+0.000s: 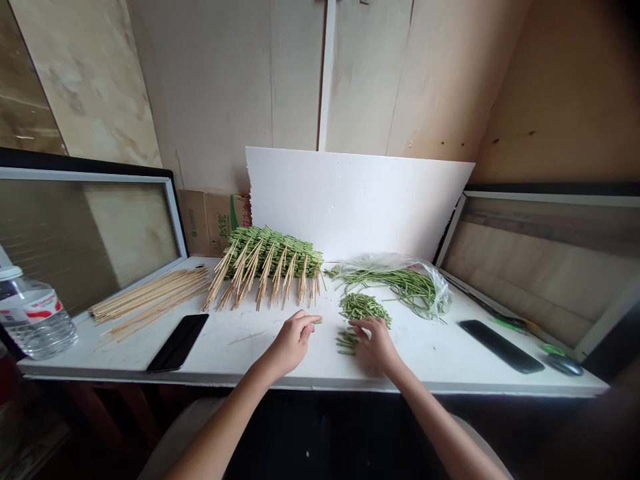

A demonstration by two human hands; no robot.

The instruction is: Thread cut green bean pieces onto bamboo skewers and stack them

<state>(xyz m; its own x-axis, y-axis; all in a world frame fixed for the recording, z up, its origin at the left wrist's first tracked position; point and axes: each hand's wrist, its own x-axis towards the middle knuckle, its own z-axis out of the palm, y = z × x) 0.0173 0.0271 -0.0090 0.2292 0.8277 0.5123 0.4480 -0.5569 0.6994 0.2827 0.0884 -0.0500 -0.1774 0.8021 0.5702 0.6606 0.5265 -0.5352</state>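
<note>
The person works at a white desk (430,373), the left hand (293,341) and right hand (376,343) side by side near its front edge. The fingers of the left hand are drawn together, thumb against index, on a short bean piece (318,321), its end projecting to the right; the pinch appears chosen to leave that end exposed. A thin bamboo skewer (250,336) runs left from this hand; whether it is gripped or merely lies beneath cannot be established. The fingers of the right hand are bent and slightly parted above a small row of cut beans (345,342); whether they have hold of a piece cannot be told. Just beyond lies a heap of cut beans (364,307), presumably kept there for short reaches. Farther right, whole long beans (410,283) spill from a clear plastic bag (440,287). At far left of centre, the skewered beans (275,248) are stacked with their bare sticks towards the near side, an arrangement that probably keeps the green parts level and the sticks accessible. Loose bamboo skewers (155,297) lie farther left, roughly parallel, apparently to prevent tangling. A smartphone (179,342) rests nearer, apart from the produce.
</note>
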